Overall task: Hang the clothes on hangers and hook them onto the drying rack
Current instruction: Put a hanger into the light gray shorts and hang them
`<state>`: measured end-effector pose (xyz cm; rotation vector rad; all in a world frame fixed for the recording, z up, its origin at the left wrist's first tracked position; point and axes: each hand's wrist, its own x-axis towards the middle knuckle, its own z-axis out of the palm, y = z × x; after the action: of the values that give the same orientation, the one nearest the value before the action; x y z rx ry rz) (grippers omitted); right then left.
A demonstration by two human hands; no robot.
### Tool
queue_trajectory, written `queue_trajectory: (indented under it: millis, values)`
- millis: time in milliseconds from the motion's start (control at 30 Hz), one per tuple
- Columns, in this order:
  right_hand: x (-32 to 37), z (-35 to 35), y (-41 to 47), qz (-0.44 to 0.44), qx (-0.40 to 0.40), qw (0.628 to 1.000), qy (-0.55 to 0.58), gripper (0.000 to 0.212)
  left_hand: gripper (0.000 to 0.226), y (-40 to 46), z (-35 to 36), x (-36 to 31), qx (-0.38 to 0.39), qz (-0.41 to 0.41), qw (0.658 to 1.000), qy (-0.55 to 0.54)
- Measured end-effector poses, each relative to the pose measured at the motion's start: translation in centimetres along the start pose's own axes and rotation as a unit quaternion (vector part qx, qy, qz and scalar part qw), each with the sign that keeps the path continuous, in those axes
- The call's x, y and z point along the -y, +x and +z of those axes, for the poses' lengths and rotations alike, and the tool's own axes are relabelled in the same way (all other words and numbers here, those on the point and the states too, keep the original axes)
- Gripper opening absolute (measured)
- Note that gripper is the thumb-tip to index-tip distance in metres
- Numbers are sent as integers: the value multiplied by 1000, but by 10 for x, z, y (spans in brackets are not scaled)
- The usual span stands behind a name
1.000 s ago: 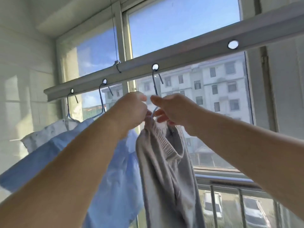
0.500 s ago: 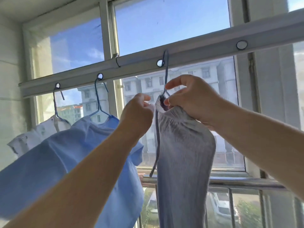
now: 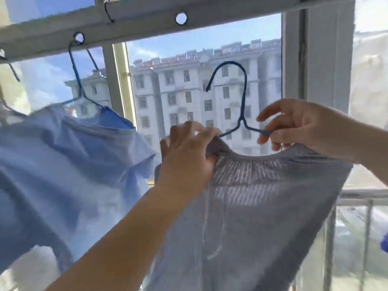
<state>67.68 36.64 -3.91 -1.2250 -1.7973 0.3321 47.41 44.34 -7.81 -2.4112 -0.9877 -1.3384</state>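
A grey knitted garment [image 3: 262, 206] is spread on a blue wire hanger [image 3: 241, 97], whose hook is off the rack and hangs free well below the rail. My left hand [image 3: 189, 156] bunches the garment's waistband at the hanger's left arm. My right hand [image 3: 302, 127] pinches the hanger's right arm and the fabric there. The grey drying rack rail [image 3: 231, 11] runs across the top, with an empty round hole [image 3: 181, 18] above and left of the hook. A light blue shirt [image 3: 63, 160] hangs at the left on another blue hanger [image 3: 80, 80] hooked through a hole.
Behind the rack is a window frame [image 3: 319, 59] with a white apartment building outside. A metal railing [image 3: 365, 198] runs low on the right. At the far left edge a third hanger hook [image 3: 10, 68] hangs from the rail.
The hanger's hook has come out of the rail hole and dropped lower. The grey garment, narrow before, is now turned and spread wide between my two hands.
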Motion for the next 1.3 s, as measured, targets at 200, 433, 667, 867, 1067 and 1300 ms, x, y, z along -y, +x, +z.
queue_trajectory:
  millis: [200, 433, 667, 867, 1067, 1300]
  values:
    - [-60, 10, -51, 63, 56, 996, -41, 23, 14, -54, 58, -26, 127, -44, 970, -205]
    - [-123, 40, -100, 154, 47, 983, -89, 24, 15, -117, 132, -69, 242, -83, 924, -283]
    - [-168, 50, -167, 197, 65, 976, -64, 31, 46, -160, 175, -80, 506, -212, 688, -475]
    - [-176, 37, -195, 186, 42, 981, -21, 32, 50, -188, 201, -93, 572, -216, 698, -371]
    - [-189, 14, -219, 193, 14, 981, -3, 39, 64, -184, 212, -103, 582, -171, 727, -320]
    - [-217, 16, -235, 254, 10, 966, -35, 20, 63, -170, 208, -91, 463, -85, 827, -309]
